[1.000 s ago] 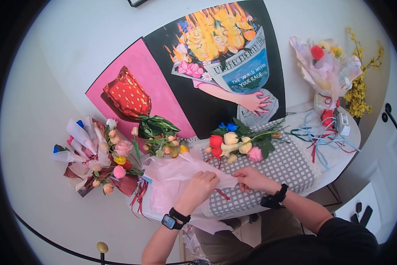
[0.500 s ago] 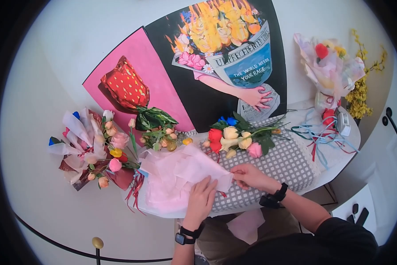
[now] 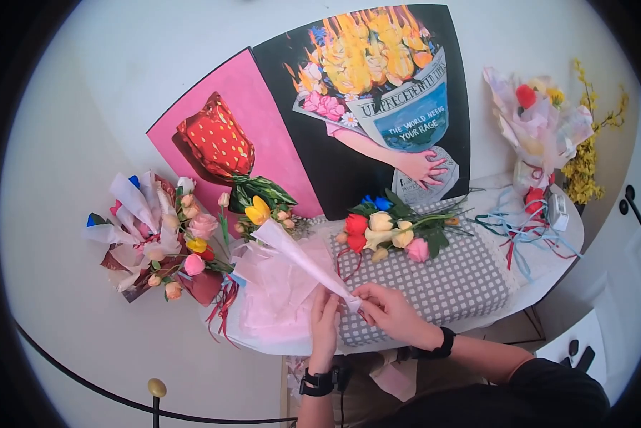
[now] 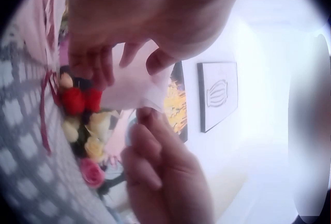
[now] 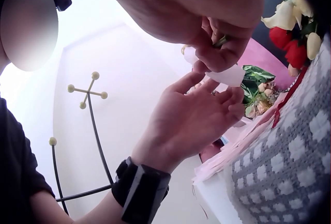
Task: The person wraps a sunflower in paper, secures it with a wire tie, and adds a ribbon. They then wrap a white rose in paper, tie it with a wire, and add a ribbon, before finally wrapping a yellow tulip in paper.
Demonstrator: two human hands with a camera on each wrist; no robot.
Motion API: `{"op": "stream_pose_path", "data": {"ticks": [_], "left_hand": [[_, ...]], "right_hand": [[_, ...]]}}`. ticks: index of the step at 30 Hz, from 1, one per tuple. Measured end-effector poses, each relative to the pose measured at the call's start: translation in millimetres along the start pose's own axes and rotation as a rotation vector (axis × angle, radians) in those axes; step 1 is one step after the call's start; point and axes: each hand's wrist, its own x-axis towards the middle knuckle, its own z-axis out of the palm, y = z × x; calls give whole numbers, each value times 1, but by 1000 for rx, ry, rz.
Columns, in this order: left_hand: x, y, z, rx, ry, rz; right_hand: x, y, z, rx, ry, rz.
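A pale pink sheet of wrapping paper (image 3: 292, 246) is rolled into a narrow cone, slanting up and left over the table. From its top end shows a yellow tulip (image 3: 258, 210). My right hand (image 3: 392, 312) pinches the cone's lower end; in the right wrist view a bit of green stem (image 5: 221, 41) shows between its fingers. Beside it my left hand (image 3: 325, 317) holds the paper's lower part between thumb and fingers, close to the right fingertips. Under the cone lie more pink sheets (image 3: 270, 310), spread on the table's left part.
Loose roses and lilies (image 3: 388, 232) lie on a grey checked cloth (image 3: 456, 278). A wrapped bouquet (image 3: 149, 235) is at left, another bouquet (image 3: 538, 125) at back right near tangled ribbons (image 3: 524, 228). Two painted panels (image 3: 377, 107) lean on the wall.
The pink sheet, lying spread out before, is now rolled into a cone around the tulip. My left hand, flat on the paper half a second ago, has come up beside the right hand.
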Motion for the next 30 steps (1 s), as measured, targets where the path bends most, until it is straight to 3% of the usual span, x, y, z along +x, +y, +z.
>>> {"op": "stream_pose_path", "data": {"ticks": [2,5,10,17,20,21,23,25,26,30], "left_hand": [[-7,17,19,-449,66,-117],[-8,7,12,-666,-58,-179],[-7,8,6,-678,36,-114],[-9,13,4,-883,14,-84],[-10,18,4,-851,-21,-56],[-10,20,7,-851,-21,-55],[-10,24,14,-671,132,-3],[-8,25,14,-512,185,52],[-8,25,14,-352,236,106],[-8,27,8,-252,211,110]], "right_hand": [[1,0,5,14,15,-27],[2,-1,11,37,0,-25],[0,2,14,232,-113,164],[-1,1,23,353,-86,144],[-3,5,24,385,-62,146],[-3,12,21,541,-96,159],[-1,7,22,697,-131,171],[1,-2,28,390,-6,136],[2,0,27,391,-5,136],[7,5,23,315,22,117]]}}
